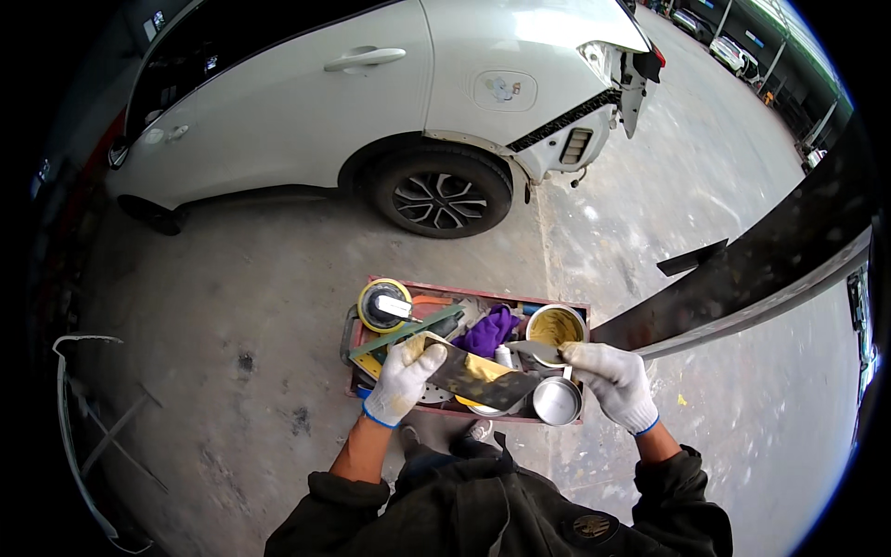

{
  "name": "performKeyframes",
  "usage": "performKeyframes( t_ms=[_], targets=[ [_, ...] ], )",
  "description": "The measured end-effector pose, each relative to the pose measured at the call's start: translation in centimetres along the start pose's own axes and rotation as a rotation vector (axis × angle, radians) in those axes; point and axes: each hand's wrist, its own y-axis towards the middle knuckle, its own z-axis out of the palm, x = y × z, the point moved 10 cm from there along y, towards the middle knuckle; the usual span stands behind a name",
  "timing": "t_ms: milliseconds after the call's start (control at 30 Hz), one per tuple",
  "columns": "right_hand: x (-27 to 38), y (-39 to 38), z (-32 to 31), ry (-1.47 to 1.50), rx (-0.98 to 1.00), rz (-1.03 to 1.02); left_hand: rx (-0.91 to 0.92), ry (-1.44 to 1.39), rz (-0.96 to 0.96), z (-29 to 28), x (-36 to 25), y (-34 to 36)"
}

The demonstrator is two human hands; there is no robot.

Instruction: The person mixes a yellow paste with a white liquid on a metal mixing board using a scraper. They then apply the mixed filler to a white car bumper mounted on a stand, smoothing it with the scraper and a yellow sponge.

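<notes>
My left hand (397, 381), in a white glove with a blue cuff, is closed on a dark flat plate (475, 379) smeared with yellow paste. My right hand (608, 385), gloved the same, grips a metal scraper (534, 351), its blade at the near edge of an open can (555, 323) of yellow-brown paste. Below the blade lies a round silver lid (557, 401). The red tray cart (371, 278) beneath my hands holds a round sander (380, 306), a purple cloth (490, 327) and several other tools, partly hidden by the plate.
A white car (278, 111) stands beyond the cart, its rear corner stripped. A dark column or beam (742, 278) rises at the right. A bent metal frame (63, 399) is at the left. Other cars (733, 56) stand in the far right background on the concrete floor (241, 306).
</notes>
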Motion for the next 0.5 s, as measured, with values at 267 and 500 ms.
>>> performKeyframes(
  t_ms=[267, 500],
  targets=[
    [3.0, 1.0, 7.5, 0.282, 0.206, 0.160, -0.133, 0.137, 0.192, -4.5, -5.5, -5.0],
    [0.5, -1.7, 13.7, 1.238, -0.183, 0.678, 0.169, -0.024, -0.038, -4.2, -5.5, -7.3]
  ],
)
